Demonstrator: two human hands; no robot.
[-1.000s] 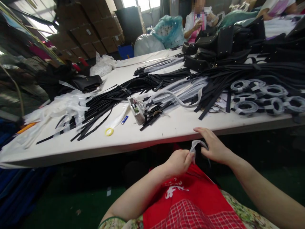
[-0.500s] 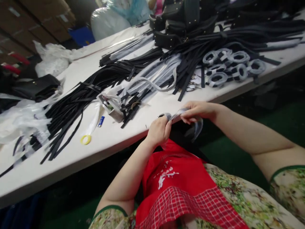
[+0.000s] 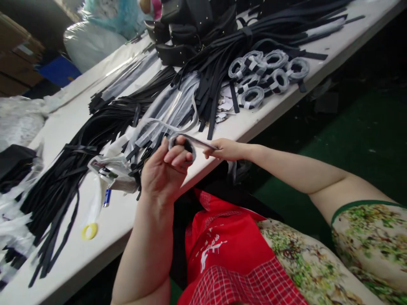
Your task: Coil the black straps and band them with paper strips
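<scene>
My left hand (image 3: 167, 167) is raised over the table's front edge, its fingers curled through a small coil of strap (image 3: 191, 148), dark inside with a greyish plastic cover. From that coil a length of the strap (image 3: 200, 142) runs taut to my right hand (image 3: 224, 149), which pinches it between thumb and fingers. A loose tail of the strap (image 3: 232, 170) hangs below my right hand, past the edge. Finished-looking coiled straps (image 3: 252, 97), wrapped in clear plastic with white bands, lie in a group on the table beyond my right hand.
Bundles of black straps (image 3: 92, 123) spread across the white table (image 3: 124, 216). Nearer lie a plastic-wrapped metal dispenser (image 3: 116, 173), a blue lighter-like item (image 3: 107, 198) and a yellow tape ring (image 3: 89, 231). Black studded bags (image 3: 181, 38) stand at the back; a blue box (image 3: 59, 70) is beyond.
My left hand has risen and turned palm-up with the coil around its fingers. The strap between my hands is now stretched out. The view has shifted to the right and tilted.
</scene>
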